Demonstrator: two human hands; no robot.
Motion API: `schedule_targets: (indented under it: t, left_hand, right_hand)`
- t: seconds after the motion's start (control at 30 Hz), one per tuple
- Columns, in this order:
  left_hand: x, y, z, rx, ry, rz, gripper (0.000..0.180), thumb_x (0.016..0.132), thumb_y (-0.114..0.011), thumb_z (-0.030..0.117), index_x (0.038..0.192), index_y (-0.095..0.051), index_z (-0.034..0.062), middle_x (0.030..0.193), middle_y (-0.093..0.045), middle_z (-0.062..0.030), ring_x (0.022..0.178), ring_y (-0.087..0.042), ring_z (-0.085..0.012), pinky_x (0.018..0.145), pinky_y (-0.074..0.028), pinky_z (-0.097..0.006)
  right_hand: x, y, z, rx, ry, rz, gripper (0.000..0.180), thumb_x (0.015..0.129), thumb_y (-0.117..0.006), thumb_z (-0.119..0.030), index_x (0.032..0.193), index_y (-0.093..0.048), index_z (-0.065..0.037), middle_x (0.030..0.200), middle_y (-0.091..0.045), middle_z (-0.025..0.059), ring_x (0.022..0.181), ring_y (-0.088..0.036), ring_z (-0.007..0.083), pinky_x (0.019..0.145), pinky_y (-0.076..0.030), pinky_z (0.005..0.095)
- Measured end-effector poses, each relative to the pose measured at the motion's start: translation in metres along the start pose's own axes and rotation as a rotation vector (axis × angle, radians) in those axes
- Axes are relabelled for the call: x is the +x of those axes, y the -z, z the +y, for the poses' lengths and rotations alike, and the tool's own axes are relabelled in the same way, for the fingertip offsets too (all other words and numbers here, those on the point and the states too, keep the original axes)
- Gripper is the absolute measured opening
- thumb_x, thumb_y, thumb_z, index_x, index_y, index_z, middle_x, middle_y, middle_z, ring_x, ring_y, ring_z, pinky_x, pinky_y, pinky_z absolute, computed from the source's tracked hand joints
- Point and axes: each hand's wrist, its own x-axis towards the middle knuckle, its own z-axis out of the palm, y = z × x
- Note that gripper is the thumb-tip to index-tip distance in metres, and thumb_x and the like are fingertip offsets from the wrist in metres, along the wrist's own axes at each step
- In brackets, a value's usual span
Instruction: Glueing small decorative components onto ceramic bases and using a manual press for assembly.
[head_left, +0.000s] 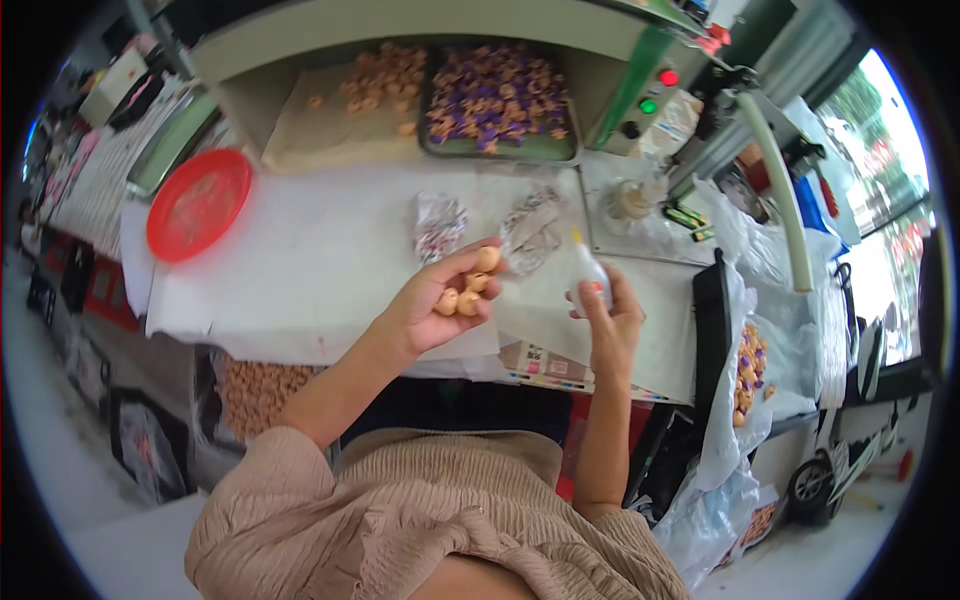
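Over the white-covered table, my left hand (418,302) is closed around several small tan rounded pieces (465,300). One of them is pinched up between the thumb and fingertips; the others rest against the palm and fingers. My right hand (612,325) grips a small white squeeze bottle (590,272), its yellow tip pointing up and away from me. The bottle is apart from the tan pieces. Just beyond my hands lie a crumpled patterned wrapper (438,222) and a crumpled grey cloth or paper (532,232).
Under a shelf at the back, a dark tray (430,140) holds many tan-and-purple pieces, beside loose tan ones (385,78) on brown paper. A red basin (200,205) stands left. At right are a plastic-lined black bin (712,340) and a glass jar (630,200). Below left sits a full crate (262,392).
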Motion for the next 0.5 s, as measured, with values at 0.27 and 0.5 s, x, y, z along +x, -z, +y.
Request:
schedule_targets:
  t: [0.27,0.5]
  left_hand:
    - [-0.006,0.025,-0.019,0.078,-0.038,0.030,0.032,0.091,-0.061,0.008,0.122,-0.054,0.0083,0.108,-0.059,-0.0060,0.090,-0.058,-0.0112,0.065,-0.050,-0.021]
    - [0.001,0.035,-0.023,0.094,-0.017,-0.031,0.030,0.091,-0.061,0.009,0.121,-0.056,0.0095,0.106,-0.059,-0.0028,0.090,-0.059,-0.0114,0.063,-0.048,-0.022]
  right_hand:
    - [-0.025,-0.009,-0.007,0.226,0.007,0.076,0.036,0.080,-0.075,-0.017,0.107,-0.056,-0.001,0.079,-0.057,0.0011,0.062,-0.049,0.0068,0.053,-0.039,0.0204]
    - [-0.035,-0.008,0.005,0.114,0.121,0.115,0.039,0.079,-0.077,-0.018,0.109,-0.057,-0.001,0.085,-0.056,0.0005,0.069,-0.050,0.0072,0.060,-0.041,0.0208]
